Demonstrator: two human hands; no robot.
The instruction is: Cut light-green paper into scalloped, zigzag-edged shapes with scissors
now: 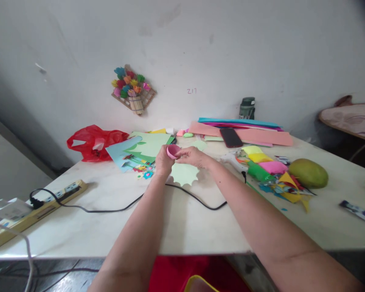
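Note:
A small pink cup-like piece (172, 151), round with its hollow side up, is held above the table. My left hand (163, 160) is wrapped round its left side. My right hand (191, 156) pinches at its right rim, and part of those fingertips is hidden. Just beneath lies a pale green paper shape (185, 174) with a scalloped edge. Left of my hands are small paper flowers (147, 174) with green stems and light green cut paper sheets (153, 144). Right of my right hand lies a white glue gun (235, 160).
A black cord (197, 197) crosses the table to a power strip (63, 192) at the left. A red plastic bag (94, 142) sits back left. Coloured paper (261, 136), a phone (231, 138), clay packets (257, 156), scraps and a green mango (308, 173) are at the right.

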